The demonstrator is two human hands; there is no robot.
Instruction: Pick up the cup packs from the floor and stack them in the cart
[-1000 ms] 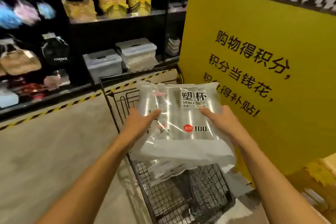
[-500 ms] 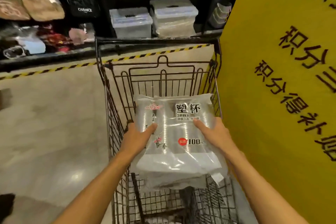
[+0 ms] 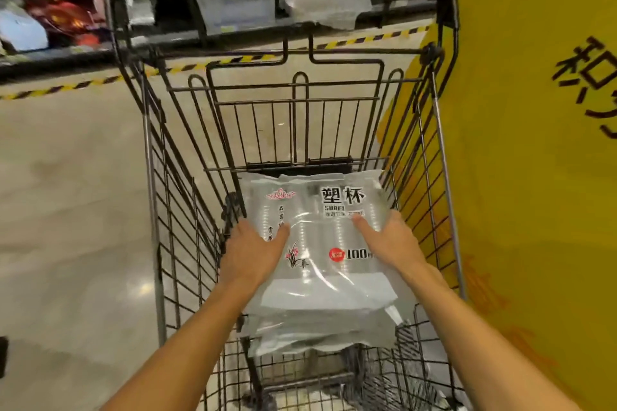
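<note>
Head cam: hands (image 3: 320, 250) hold cup pack (image 3: 317, 243) inside cart (image 3: 153, 210) walls.

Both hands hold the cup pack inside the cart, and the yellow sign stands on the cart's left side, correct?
Not quite. The head view shows the yellow sign on the cart's right side. Left hand and right hand do hold the cup pack inside it.

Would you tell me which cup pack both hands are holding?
The topmost cup pack, with its printed label facing up; the other packs lie beneath it.
</note>
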